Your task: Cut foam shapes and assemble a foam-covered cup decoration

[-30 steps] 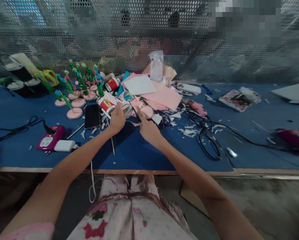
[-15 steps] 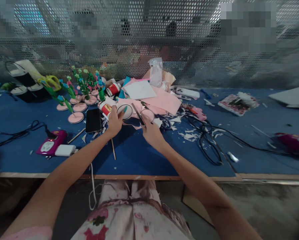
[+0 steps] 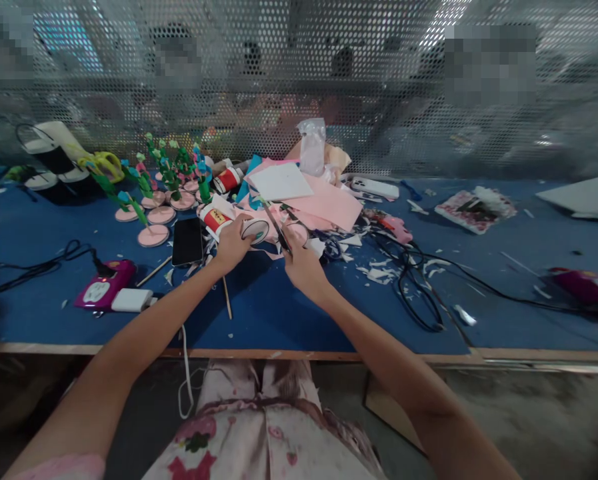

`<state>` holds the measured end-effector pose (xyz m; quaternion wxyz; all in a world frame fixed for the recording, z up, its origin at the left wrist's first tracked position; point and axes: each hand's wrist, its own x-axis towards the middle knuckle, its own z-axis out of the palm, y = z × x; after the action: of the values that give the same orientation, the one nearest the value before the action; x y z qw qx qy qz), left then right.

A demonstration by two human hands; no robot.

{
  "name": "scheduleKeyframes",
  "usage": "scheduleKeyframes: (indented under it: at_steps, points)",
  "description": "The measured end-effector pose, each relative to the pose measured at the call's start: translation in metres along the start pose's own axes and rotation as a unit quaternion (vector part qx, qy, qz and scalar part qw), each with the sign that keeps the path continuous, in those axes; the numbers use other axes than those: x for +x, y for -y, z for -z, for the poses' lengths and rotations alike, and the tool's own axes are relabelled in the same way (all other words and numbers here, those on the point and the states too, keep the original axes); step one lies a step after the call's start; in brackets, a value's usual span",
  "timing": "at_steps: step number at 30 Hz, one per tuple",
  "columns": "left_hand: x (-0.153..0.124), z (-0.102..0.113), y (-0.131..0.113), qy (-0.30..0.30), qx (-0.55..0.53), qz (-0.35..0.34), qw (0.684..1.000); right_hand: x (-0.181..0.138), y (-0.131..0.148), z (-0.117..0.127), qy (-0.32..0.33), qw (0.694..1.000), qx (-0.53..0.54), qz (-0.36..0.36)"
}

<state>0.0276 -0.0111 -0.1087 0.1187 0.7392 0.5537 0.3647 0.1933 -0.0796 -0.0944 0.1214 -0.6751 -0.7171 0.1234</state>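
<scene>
My left hand [image 3: 235, 244] is closed on the edge of a small pale disc [image 3: 255, 231] with a dark rim and a teal mark. The disc is tilted, a short way left of the scissors. My right hand [image 3: 301, 261] grips the scissors [image 3: 277, 228], whose dark blades point up and to the left. Its fingers partly cover the handles. Just beyond the scissors lies a round pink piece [image 3: 299, 233]. Behind my left hand is a red-and-white bottle [image 3: 215, 220] lying on its side. Pink and white sheets [image 3: 329, 205] are heaped past both hands.
Green craft plants on pink discs [image 3: 153, 235] stand at left, near a black phone [image 3: 187, 241]. A purple power block [image 3: 105, 285] with cables sits farther left. Paper scraps and a black cable [image 3: 403, 280] lie right. A perforated metal screen [image 3: 299, 93] rises behind.
My left hand has shifted slightly right, and the disc in it has tilted and moved a little right and down. My right hand and the scissors stay almost in place.
</scene>
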Motion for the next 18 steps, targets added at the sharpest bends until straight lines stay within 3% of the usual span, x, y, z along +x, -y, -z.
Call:
scheduleKeyframes:
  at_steps: [18]
  points:
    - [-0.0019, -0.0056, -0.0011, -0.008, 0.024, -0.043, 0.999, -0.0086, 0.0095, 0.0071, 0.054, 0.998, -0.026, 0.000]
